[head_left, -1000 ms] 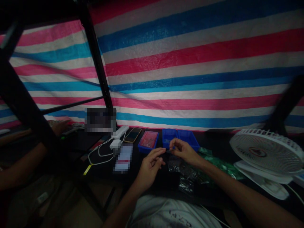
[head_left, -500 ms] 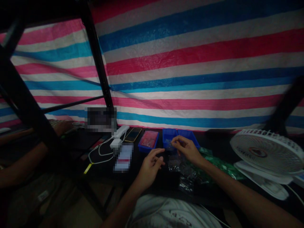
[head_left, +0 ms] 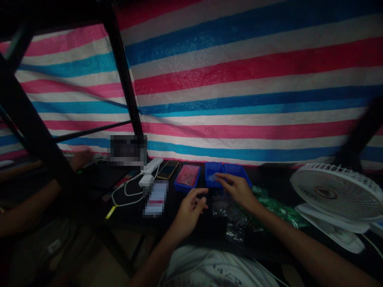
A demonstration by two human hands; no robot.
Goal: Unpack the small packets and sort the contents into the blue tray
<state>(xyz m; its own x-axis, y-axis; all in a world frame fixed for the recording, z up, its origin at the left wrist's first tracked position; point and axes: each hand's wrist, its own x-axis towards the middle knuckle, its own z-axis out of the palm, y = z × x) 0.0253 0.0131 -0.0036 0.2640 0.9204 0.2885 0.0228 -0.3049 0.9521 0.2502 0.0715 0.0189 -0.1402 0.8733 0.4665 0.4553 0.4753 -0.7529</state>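
Observation:
My right hand [head_left: 238, 189] reaches over the front of a blue bin [head_left: 211, 166], thumb and fingertips pinched on a small clear plastic bag [head_left: 212, 177]. What the bag contains, if anything, is too small to make out. A second blue bin [head_left: 236, 170] adjoins the first, partly behind that hand. My left hand [head_left: 189, 211] hovers above the dark table with fingers curved and apart, nothing visible in it. Between my forearms lie several clear plastic bags [head_left: 235, 229], beside crumpled green plastic [head_left: 283, 211].
Left of the bins stands a blue tray holding a red box [head_left: 188, 174]. Farther left are a phone [head_left: 168, 170], a blurred-out phone-like item [head_left: 156, 199] and a white power strip [head_left: 152, 165] with cables. A white fan [head_left: 335, 193] stands right. Another person's arm [head_left: 32, 199] is at far left.
My right hand's fingertips have shifted slightly left over the blue bin, and the clear bag shows more plainly there. My left hand has barely moved.

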